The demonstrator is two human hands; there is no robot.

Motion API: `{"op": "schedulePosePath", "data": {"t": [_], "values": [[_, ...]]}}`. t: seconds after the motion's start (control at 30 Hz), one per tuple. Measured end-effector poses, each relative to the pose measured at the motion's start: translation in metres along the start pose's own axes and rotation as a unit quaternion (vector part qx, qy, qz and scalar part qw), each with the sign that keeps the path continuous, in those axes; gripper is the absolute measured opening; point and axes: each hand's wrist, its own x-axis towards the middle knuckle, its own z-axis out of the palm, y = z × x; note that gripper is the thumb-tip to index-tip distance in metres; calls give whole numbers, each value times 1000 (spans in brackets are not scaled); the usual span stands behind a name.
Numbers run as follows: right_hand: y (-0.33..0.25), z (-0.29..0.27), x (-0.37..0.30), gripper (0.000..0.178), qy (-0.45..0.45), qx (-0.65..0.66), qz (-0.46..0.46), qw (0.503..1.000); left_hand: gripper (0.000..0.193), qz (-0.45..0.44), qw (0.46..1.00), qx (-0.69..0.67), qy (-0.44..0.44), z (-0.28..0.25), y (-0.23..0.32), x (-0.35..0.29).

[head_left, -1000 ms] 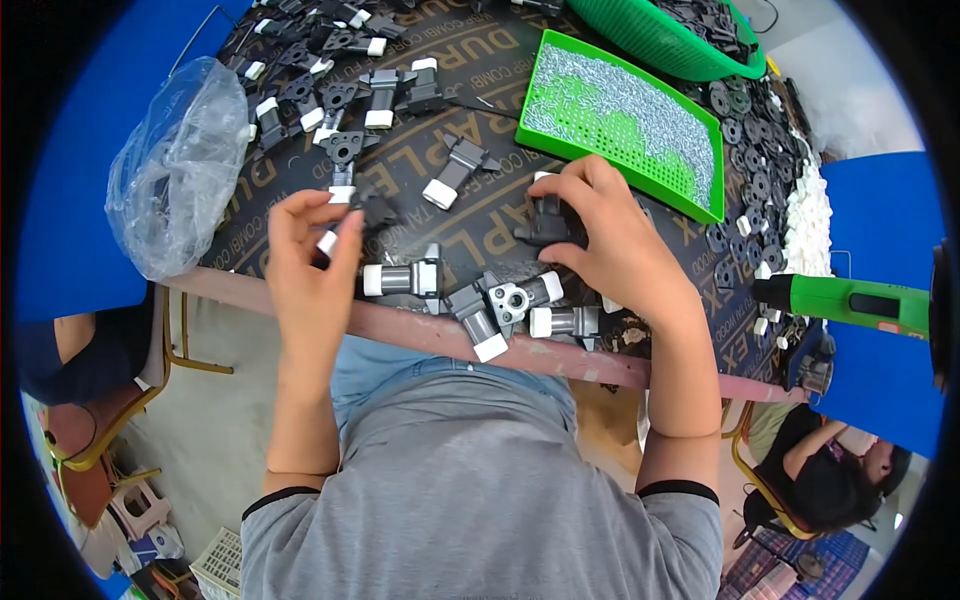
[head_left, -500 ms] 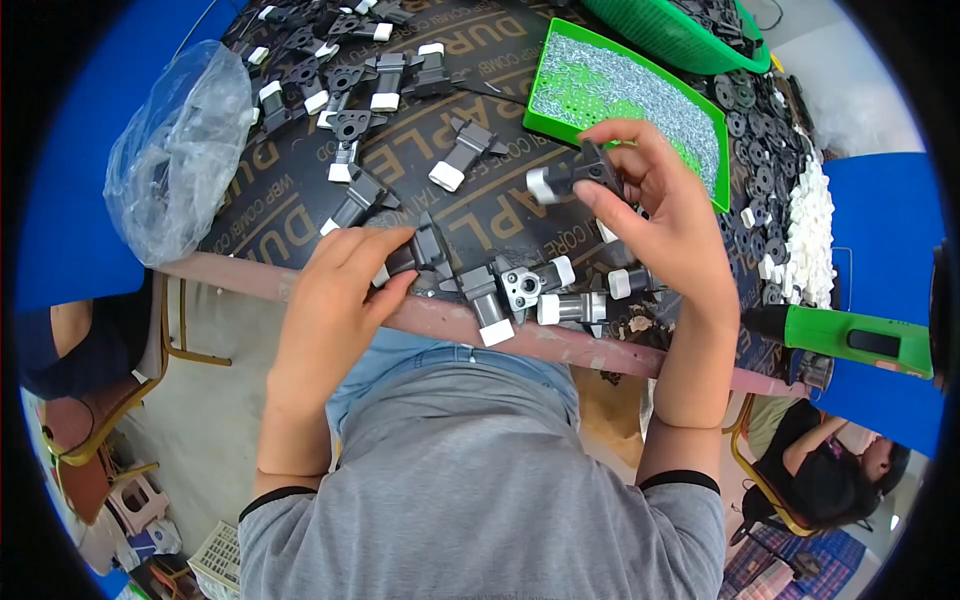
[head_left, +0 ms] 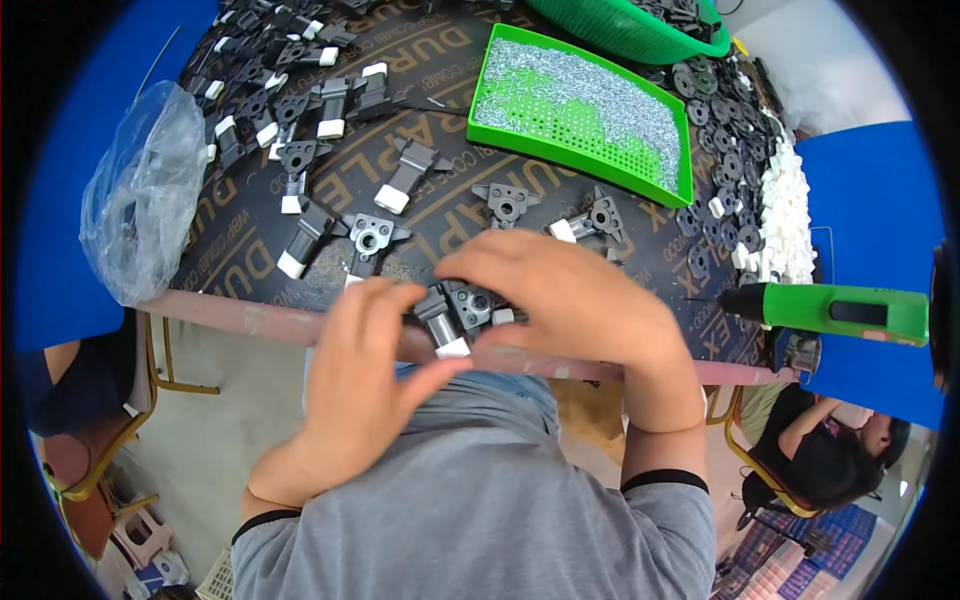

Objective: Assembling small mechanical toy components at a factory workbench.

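Several dark grey plastic parts with triangular flanges and white end caps lie on the printed dark tabletop. At the near edge, one such flanged part (head_left: 436,314) and another flanged part (head_left: 470,302) sit close together between my hands. My left hand (head_left: 362,385) is open, its fingertips touching the left part and its thumb stretched out below that part's white cap. Over the right side of the pair reaches my right hand (head_left: 565,300), slightly blurred, fingers and thumb apart around the parts. Its palm hides some of them. Just beyond lies a flanged part (head_left: 371,238) with a silvery ring.
A green perforated tray (head_left: 580,160) holds small silvery metal pieces. Behind it stands a green basket (head_left: 620,35) of dark parts. White caps (head_left: 790,215) pile up at the right, beside a green tool (head_left: 845,308). A clear plastic bag (head_left: 140,200) lies left.
My right hand has come down and left from near the tray to the near edge. The parts both hands held are let go. The view has shifted slightly right.
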Motion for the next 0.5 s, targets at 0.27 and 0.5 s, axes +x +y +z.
{"op": "schedulePosePath", "data": {"t": [0.27,0.5], "values": [[17,-4,2,34,157,-1,98,983,66,4,1000,1,-13,21,3,-1],[14,-15,-2,38,215,-122,201,948,35,-10,995,-87,-38,17,-3,6]]}}
